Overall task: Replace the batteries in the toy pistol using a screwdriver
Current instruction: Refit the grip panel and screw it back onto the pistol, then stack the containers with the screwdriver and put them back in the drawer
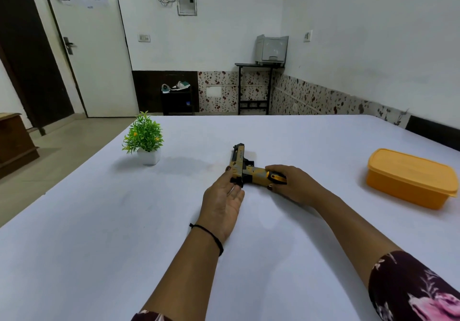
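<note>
Steadying the toy pistol (239, 164) on the counter (124, 221) with released, straight left fingers (225, 177) at its slide, grasping the screwdriver (276, 178) in curled right fingers (277, 169) at its grip, judging it light, stiff, slippery plastic, best pinned there.

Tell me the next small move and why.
Probably turn the screwdriver to loosen the grip's screw: the right hand holds it against the toy pistol's grip, while the left hand steadies the pistol on the table. The screw itself is hidden.

White walls (224, 22), floral dado (311, 94) (dark red blooms), white door (94, 59), printer (272, 49) on black stand (249, 64), tiled floor (62, 131).
</note>
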